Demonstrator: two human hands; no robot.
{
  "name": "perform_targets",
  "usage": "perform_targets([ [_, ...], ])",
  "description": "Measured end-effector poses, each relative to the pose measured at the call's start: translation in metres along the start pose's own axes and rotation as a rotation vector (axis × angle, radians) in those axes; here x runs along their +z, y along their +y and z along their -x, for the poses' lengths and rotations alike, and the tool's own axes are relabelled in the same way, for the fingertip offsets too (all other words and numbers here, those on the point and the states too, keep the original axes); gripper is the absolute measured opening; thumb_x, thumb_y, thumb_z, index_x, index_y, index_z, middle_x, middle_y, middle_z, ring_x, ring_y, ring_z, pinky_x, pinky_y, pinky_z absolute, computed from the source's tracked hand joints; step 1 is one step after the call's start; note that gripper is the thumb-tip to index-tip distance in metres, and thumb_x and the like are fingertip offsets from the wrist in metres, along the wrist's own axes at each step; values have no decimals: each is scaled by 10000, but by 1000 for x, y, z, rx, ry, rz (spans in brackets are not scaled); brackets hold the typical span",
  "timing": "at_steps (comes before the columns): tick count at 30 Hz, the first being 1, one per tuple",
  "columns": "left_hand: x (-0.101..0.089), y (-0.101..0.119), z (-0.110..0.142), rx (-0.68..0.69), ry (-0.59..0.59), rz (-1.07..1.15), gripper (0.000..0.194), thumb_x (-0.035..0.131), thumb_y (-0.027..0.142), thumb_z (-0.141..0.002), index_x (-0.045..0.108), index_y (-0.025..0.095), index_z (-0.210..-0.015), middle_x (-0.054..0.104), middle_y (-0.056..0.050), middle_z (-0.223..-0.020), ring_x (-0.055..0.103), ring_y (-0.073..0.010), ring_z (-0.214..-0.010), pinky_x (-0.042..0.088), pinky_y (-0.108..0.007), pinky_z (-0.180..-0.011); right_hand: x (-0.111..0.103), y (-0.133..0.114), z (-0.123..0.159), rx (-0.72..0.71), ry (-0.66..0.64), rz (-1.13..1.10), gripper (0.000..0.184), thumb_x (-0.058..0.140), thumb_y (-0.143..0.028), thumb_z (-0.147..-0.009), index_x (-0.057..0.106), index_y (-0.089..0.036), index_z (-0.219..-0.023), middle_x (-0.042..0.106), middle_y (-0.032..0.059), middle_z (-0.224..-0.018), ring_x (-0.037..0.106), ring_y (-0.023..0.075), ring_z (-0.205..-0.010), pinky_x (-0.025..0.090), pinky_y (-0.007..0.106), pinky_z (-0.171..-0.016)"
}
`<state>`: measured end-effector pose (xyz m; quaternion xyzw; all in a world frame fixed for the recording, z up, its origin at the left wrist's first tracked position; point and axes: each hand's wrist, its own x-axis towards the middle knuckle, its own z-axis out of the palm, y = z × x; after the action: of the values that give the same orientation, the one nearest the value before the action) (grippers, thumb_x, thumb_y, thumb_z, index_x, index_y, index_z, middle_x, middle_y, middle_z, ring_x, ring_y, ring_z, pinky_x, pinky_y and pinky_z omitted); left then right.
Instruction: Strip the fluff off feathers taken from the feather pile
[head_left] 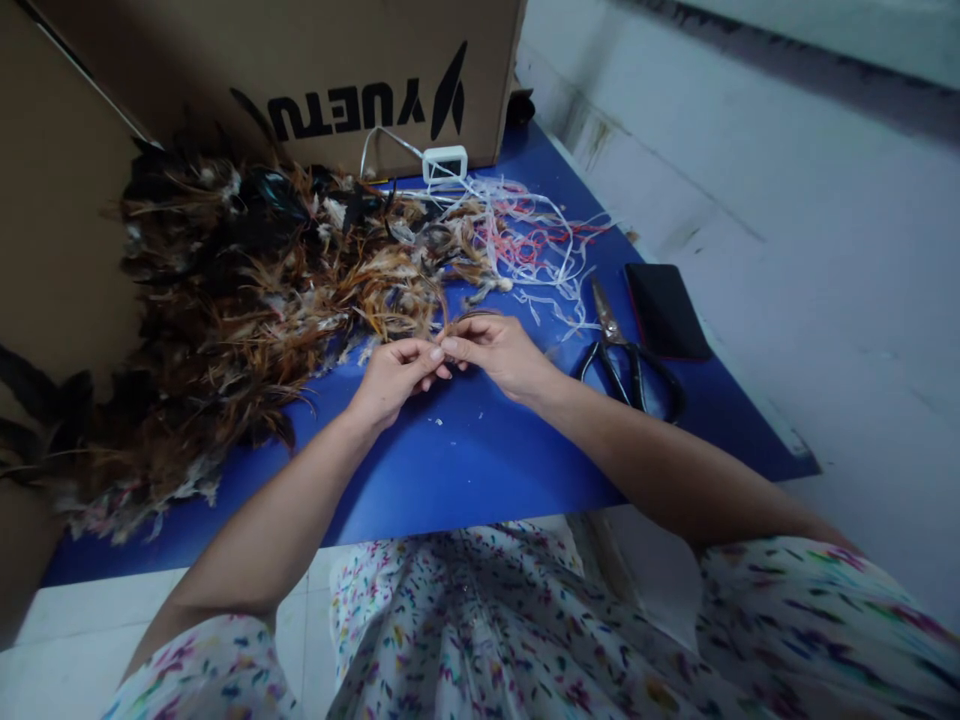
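Observation:
My left hand (395, 378) and my right hand (495, 352) meet over the blue tabletop (450, 470), thumbs and fingertips pinched together. Thin brown feathers (474, 316) stick out from the pinch of my right hand. Both hands seem to be on the same small feathers, though the fingers hide most of what lies between them. Just beyond and to the left spreads a big heap of brown and black feathers (300, 265). To the right of my right wrist lie black-handled scissors (616, 345) with their blades pointing away.
A cardboard box (330, 60) stands behind the feather heap, and more cardboard (60, 230) rises at the left. White and red strings (536, 240) lie tangled near a small white device (444, 163). A black phone (670, 310) rests by the table's right edge, beside the wall (810, 240).

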<state>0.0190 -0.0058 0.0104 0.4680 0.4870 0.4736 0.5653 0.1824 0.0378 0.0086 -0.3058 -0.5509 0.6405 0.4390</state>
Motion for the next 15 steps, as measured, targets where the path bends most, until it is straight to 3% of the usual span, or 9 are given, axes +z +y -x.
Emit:
perform_targets([
  [15,-2,2,2,-132,-134,252,407,899,474,-626,700,123,-680,674,-23,-663,429,-14,-438,161,-141,-369,0,1,1,25,-67,-89,393,899,-503,-648,726,-177,-785,658,-15,-696,559,95,-607,452,260,-592],
])
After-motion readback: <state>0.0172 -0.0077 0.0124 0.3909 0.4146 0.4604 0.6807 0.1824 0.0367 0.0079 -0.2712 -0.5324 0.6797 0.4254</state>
